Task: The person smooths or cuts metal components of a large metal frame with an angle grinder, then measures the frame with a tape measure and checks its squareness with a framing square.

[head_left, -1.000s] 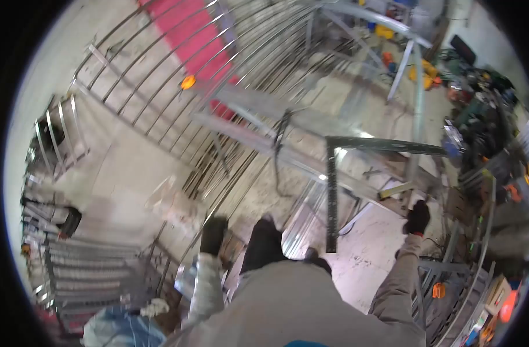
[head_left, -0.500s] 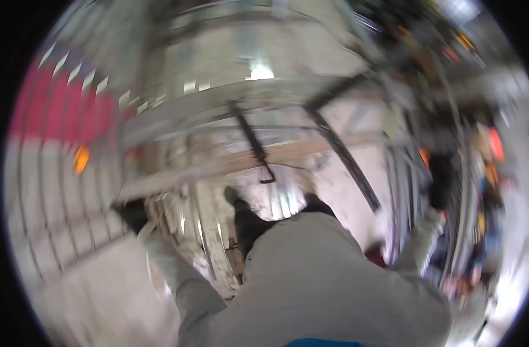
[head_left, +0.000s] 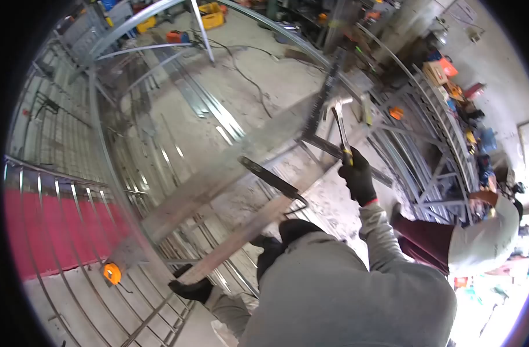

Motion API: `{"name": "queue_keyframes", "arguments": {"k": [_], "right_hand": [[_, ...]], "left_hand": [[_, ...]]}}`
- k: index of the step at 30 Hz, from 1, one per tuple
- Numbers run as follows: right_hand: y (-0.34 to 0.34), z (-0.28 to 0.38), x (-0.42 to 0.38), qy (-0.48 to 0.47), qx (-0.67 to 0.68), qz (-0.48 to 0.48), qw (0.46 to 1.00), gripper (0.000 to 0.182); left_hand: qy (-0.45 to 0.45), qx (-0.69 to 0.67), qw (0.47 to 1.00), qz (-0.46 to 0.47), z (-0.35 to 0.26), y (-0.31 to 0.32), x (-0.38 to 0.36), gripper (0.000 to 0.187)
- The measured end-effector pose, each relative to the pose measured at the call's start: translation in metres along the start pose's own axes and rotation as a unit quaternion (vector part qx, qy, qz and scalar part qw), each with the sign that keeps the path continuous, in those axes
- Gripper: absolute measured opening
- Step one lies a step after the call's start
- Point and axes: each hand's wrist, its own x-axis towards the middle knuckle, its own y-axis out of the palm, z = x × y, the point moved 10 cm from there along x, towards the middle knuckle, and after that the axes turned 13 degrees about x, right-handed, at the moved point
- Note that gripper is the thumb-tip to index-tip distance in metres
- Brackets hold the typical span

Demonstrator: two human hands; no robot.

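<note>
My right hand (head_left: 358, 177), in a black glove, is closed round the handle of a hammer (head_left: 342, 128), whose head is raised near a black angled metal piece (head_left: 321, 104). At the lower left my left hand (head_left: 194, 289), also gloved in black, grips the near end of a reddish bar (head_left: 235, 240), with fingers on both sides of it. A wider grey beam (head_left: 218, 173) runs alongside that bar. Between my hands, a black tool with a bent metal end (head_left: 270, 177) lies across the beam and bar.
An orange tape measure (head_left: 111, 273) is on the metal grille (head_left: 62, 231) at left. At right, another person in maroon trousers (head_left: 426, 240) bends beside a rack of metal bars (head_left: 417, 156). A curved metal frame (head_left: 97, 115) and a yellow crate (head_left: 211, 16) stand beyond.
The blurred view has sharpened and turned, tilting the beams. My right hand has come inward with the hammer now visible, and my left hand is now at the reddish bar's end.
</note>
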Motion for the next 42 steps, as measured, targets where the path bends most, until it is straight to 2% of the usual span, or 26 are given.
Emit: {"name": "queue_keyframes", "arguments": {"k": [1, 2, 3, 4, 5, 6, 7, 9, 10, 12, 13, 14, 15, 17, 19, 21, 23, 28, 30, 31, 32, 34, 35, 36, 41, 42], "right_hand": [[0.015, 0.003, 0.007, 0.009, -0.037, -0.006, 0.999, 0.063], [0.016, -0.006, 0.025, -0.115, -0.06, 0.035, 0.991, 0.07], [0.027, 0.009, 0.026, -0.133, -0.127, 0.056, 0.981, 0.072], [0.031, 0.015, 0.031, -0.188, -0.157, 0.044, 0.968, 0.065], [0.031, 0.011, 0.04, -0.205, -0.182, 0.025, 0.961, 0.056], [0.041, 0.027, 0.041, -0.254, -0.318, 0.017, 0.913, 0.044], [0.039, 0.017, 0.052, -0.232, -0.301, 0.019, 0.925, 0.043], [0.039, 0.017, 0.058, -0.255, -0.315, -0.023, 0.914, 0.041], [0.044, 0.025, 0.058, -0.262, -0.311, -0.012, 0.914, 0.041], [0.048, 0.026, 0.065, -0.135, -0.363, -0.01, 0.922, 0.032], [0.048, 0.023, 0.068, -0.139, -0.359, 0.002, 0.923, 0.032], [0.044, 0.02, 0.073, -0.151, -0.379, 0.004, 0.913, 0.027], [0.047, 0.018, 0.075, -0.163, -0.398, 0.009, 0.903, 0.023], [0.06, 0.025, 0.076, -0.169, -0.377, 0.013, 0.911, 0.02], [0.064, 0.025, 0.08, -0.156, -0.363, 0.019, 0.918, 0.021], [0.069, 0.02, 0.089, -0.168, -0.364, 0.044, 0.915, 0.023], [0.073, 0.019, 0.092, -0.234, -0.397, 0.038, 0.887, 0.022], [0.075, 0.015, 0.096, -0.195, -0.392, 0.071, 0.896, 0.021], [0.074, 0.011, 0.105, -0.183, -0.392, 0.077, 0.898, 0.021], [0.08, 0.012, 0.107, -0.243, -0.383, 0.084, 0.887, 0.021], [0.084, 0.015, 0.104, -0.303, -0.37, 0.091, 0.874, 0.021], [0.089, 0.015, 0.105, -0.298, -0.365, 0.11, 0.875, 0.021], [0.091, 0.014, 0.103, -0.295, -0.359, 0.123, 0.877, 0.022], [0.093, 0.02, 0.099, -0.212, -0.347, 0.118, 0.906, 0.028], [0.093, 0.017, 0.099, -0.249, -0.361, 0.125, 0.89, 0.037], [0.096, 0.017, 0.098, -0.248, -0.354, 0.137, 0.891, 0.038]], "left_hand": [[0.022, 0.017, 1.0, -0.007, -0.003, -0.001, -0.001, 0.038], [0.049, 0.037, 0.998, -0.018, -0.006, -0.003, -0.004, 0.039], [0.074, 0.058, 0.995, -0.024, -0.007, 0.0, -0.005, 0.04], [0.096, 0.071, 0.992, -0.028, -0.004, -0.002, -0.01, 0.041], [0.102, 0.053, 0.993, -0.018, -0.001, -0.005, -0.008, 0.042], [0.075, -0.024, 0.996, 0.049, 0.022, -0.018, 0.0, 0.048], [0.039, -0.096, 0.988, 0.111, 0.046, -0.03, 0.006, 0.058], [0.0, -0.051, 0.993, -0.105, 0.031, -0.021, -0.008, 0.047], [-0.072, -0.112, 0.99, -0.048, 0.027, -0.004, -0.001, 0.044], [-0.05, -0.124, 0.99, -0.036, 0.019, 0.003, 0.006, 0.043], [-0.036, -0.13, 0.991, -0.016, 0.012, 0.009, 0.008, 0.043], [-0.051, -0.137, 0.989, -0.019, 0.013, 0.012, 0.009, 0.045], [-0.104, -0.185, 0.971, -0.112, 0.023, 0.01, 0.008, 0.047], [-0.134, -0.193, 0.971, -0.033, 0.026, 0.019, 0.021, 0.049], [-0.13, -0.228, 0.965, -0.005, 0.019, 0.035, 0.029, 0.052], [-0.107, -0.201, 0.974, -0.017, 0.016, 0.036, 0.04, 0.05], [-0.081, -0.252, 0.96, 0.093, 0.027, 0.045, 0.056, 0.05], [-0.067, -0.154, 0.985, 0.025, 0.018, 0.042, 0.061, 0.049], [-0.079, -0.199, 0.976, 0.044, 0.01, 0.056, 0.068, 0.045], [-0.089, -0.237, 0.965, 0.061, 0.006, 0.063, 0.073, 0.042], [-0.092, -0.22, 0.97, 0.033, 0.002, 0.062, 0.075, 0.042], [-0.105, -0.203, 0.973, -0.017, 0.002, 0.056, 0.08, 0.042], [-0.105, -0.202, 0.974, -0.018, 0.0, 0.057, 0.078, 0.042], [-0.112, -0.201, 0.973, -0.009, 0.002, 0.057, 0.078, 0.046], [-0.132, -0.179, 0.975, -0.014, 0.0, 0.053, 0.075, 0.049], [-0.147, -0.18, 0.973, 0.017, 0.003, 0.053, 0.078, 0.05]]}}
